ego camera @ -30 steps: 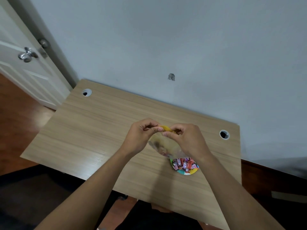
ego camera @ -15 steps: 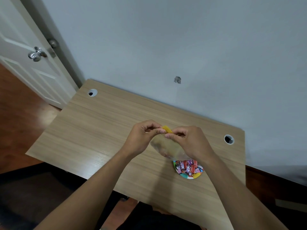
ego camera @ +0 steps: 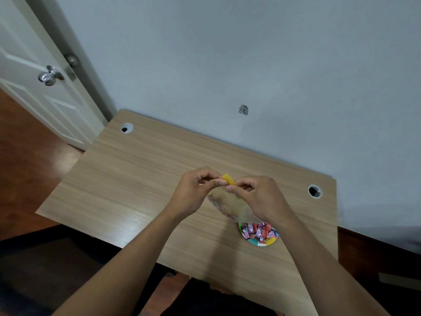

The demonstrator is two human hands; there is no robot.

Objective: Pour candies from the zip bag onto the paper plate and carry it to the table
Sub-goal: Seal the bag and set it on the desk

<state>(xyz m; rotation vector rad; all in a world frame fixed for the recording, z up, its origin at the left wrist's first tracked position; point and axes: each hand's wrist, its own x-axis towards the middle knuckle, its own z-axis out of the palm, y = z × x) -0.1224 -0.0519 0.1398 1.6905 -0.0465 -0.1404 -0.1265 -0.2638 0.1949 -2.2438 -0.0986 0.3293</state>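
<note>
Candies (ego camera: 258, 231) are already heaped on the paper plate (ego camera: 262, 242); the zip bag (ego camera: 230, 202) is pinched at its yellow strip (ego camera: 229, 179) by left hand (ego camera: 193, 193) and right hand (ego camera: 262, 197), apparently for resealing. Next, the bag is to be set aside and the plate lifted level.

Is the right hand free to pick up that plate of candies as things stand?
Probably not yet. The right hand and left hand both pinch the yellow strip of the zip bag, held above the paper plate. Nothing blocks the plate on the table; the hand would only need to let go first.
</note>
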